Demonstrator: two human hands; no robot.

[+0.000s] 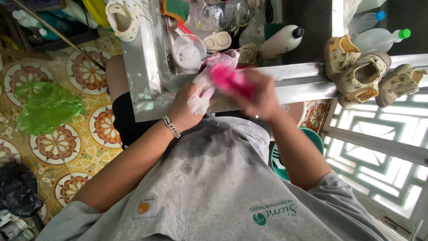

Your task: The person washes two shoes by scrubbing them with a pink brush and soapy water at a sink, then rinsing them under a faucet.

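Observation:
My left hand (pixel 187 105), with a chain bracelet on its wrist, grips a small white and pink shoe (pixel 213 67) covered in foam, over the front edge of a steel sink (pixel 147 85). My right hand (pixel 263 96) holds a bright pink brush (pixel 232 80) pressed against the shoe; the brush is blurred. Both hands sit close together just above the sink's rim.
Inside the sink lie a round white lid (pixel 187 51), shoe soles and a white bottle (pixel 281 40). Several beige small shoes (pixel 361 71) stand on the ledge at right, plastic bottles (pixel 379 38) behind. A white shoe (pixel 122 18) rests top left. A green bag (pixel 47 107) lies on the patterned floor.

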